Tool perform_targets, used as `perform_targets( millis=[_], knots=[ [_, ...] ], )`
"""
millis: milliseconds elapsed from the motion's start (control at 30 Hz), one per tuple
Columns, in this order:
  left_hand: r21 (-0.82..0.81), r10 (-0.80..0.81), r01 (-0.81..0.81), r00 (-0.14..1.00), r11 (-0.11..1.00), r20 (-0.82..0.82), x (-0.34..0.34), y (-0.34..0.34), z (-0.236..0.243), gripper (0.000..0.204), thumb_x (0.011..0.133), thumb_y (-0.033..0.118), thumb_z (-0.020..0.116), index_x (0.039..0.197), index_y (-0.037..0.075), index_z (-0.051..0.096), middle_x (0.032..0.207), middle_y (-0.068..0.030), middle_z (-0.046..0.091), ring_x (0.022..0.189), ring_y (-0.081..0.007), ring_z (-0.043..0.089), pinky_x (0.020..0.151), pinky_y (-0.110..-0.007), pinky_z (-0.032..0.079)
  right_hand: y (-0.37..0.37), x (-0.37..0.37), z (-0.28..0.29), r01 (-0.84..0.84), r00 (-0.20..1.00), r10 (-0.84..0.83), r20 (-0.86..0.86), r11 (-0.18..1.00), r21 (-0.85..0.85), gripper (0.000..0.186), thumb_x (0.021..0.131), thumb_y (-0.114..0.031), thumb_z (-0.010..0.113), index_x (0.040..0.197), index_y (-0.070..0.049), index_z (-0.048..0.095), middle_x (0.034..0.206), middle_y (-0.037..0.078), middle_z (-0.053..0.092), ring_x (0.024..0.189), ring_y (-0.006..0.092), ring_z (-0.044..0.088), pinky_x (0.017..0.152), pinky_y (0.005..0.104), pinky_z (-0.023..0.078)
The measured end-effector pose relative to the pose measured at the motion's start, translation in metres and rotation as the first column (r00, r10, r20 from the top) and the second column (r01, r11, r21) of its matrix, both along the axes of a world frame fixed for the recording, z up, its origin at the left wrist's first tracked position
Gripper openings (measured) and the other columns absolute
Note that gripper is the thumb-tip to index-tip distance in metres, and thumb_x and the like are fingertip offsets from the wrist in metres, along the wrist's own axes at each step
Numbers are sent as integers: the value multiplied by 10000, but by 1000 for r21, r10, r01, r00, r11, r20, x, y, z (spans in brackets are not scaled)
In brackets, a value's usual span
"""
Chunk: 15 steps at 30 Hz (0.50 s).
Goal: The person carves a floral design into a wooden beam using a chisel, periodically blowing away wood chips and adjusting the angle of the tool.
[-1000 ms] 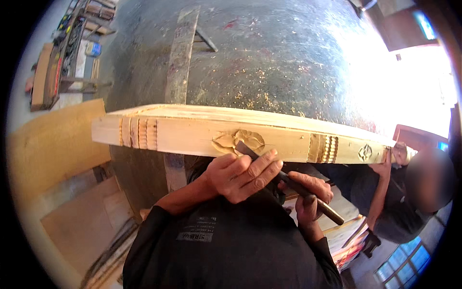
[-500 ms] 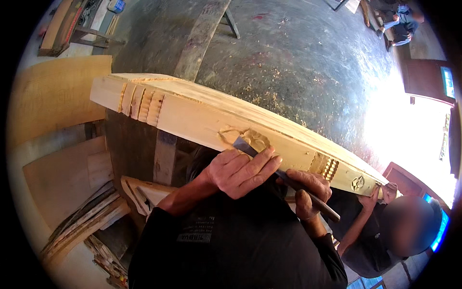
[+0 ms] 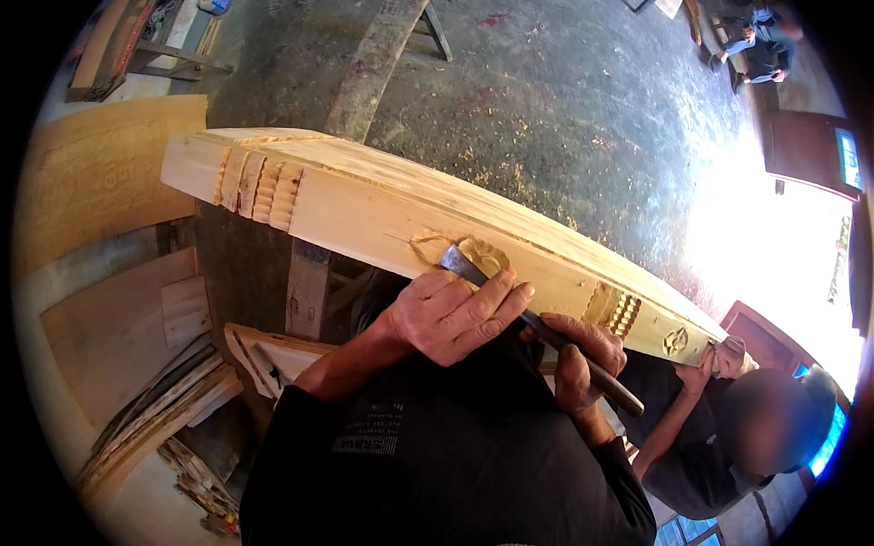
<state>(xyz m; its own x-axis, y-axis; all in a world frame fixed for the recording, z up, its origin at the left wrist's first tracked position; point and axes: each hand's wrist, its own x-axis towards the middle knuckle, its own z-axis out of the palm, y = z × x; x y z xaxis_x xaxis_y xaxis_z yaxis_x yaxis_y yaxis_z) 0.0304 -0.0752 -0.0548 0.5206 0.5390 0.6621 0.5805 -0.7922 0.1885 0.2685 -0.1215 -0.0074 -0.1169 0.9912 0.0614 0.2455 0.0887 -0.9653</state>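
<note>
A long pale timber beam [image 3: 364, 223] runs from upper left to lower right in front of me. On its near face is a carved relief motif [image 3: 482, 255] with rounded, petal-like shapes. A chisel [image 3: 461, 263] with a flat steel blade rests its cutting end at the left part of this carving. My left hand [image 3: 455, 314] is closed around the shank just behind the blade, close to the beam's lower edge. My right hand [image 3: 587, 357] is wrapped round the chisel's dark wooden handle [image 3: 619, 391], whose end sticks out to the lower right.
Ridged bands [image 3: 259, 189] are cut near the beam's left end. At its right end, a co-worker's hands [image 3: 710, 362] are on the wood. Boards [image 3: 118, 173] and stacked offcuts [image 3: 164, 419] stand at left. Shavings dot the dark floor [image 3: 546, 118]; someone sits far right.
The whole view has shifted slightly, with the beam a little higher in the picture. My grip on the chisel is the same, and its blade stays at the left part of the carving.
</note>
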Motion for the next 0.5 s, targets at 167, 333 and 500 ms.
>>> perform_targets(
  millis=[167, 333, 500],
  knots=[
    [15, -2, 2, 1000, 1000, 0, 1, 2, 1, 333, 969, 178, 704, 1269, 78, 809, 1238, -102, 793, 673, -79, 560, 638, -251, 467, 0, 1, 1, -2, 1000, 2, 29, 1000, -5, 362, 1029, -249, 610, 1122, 52, 788, 911, 190, 832, 827, 297, 830, 777, 365, 651],
    [9, 12, -13, 1000, 1000, 16, 1, 1, -2, 334, 969, 174, 700, 1268, 75, 808, 1234, -105, 791, 670, -78, 559, 632, -256, 462, 2, -2, 3, 10, 1000, -9, 20, 1000, -6, 338, 1009, -218, 613, 1104, 53, 792, 912, 204, 828, 836, 305, 831, 784, 373, 652],
    [28, 2, -3, 999, 1000, 47, 1, 2, -4, 335, 960, 167, 704, 1262, 63, 807, 1227, -114, 791, 669, -78, 564, 621, -253, 458, 5, 1, 7, -20, 998, 21, 60, 1000, -5, 295, 987, -166, 633, 1103, 53, 794, 925, 213, 826, 852, 314, 833, 799, 381, 654]
  ],
)
